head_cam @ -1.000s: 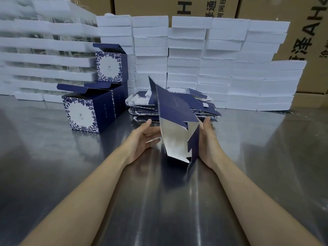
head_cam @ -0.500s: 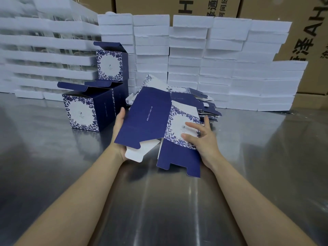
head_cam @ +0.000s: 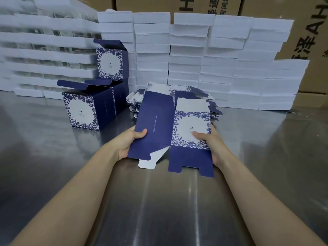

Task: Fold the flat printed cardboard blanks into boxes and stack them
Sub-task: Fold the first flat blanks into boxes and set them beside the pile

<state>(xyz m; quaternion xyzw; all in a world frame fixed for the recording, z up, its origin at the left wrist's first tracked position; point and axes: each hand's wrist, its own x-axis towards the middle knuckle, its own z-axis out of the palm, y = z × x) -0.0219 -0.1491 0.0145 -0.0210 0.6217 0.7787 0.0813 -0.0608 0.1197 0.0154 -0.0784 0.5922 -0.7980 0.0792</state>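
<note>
Steel table (head_cam: 53, 174) backed by stacked white foam trays (head_cam: 221, 68), with three folded navy floral boxes (head_cam: 92, 107) at left, one of them stacked on two, and a pile of flat blanks (head_cam: 200, 94) at centre. Flat printed blank (head_cam: 170, 132) now spread wide and level above the table, no longer tilted with its navy panel raised as half a second ago. Gripped at both side edges: left hand (head_cam: 127, 142) thumb on the plain navy panel, right hand (head_cam: 211, 144) thumb on the floral panel, remaining fingers curled beneath.
</note>
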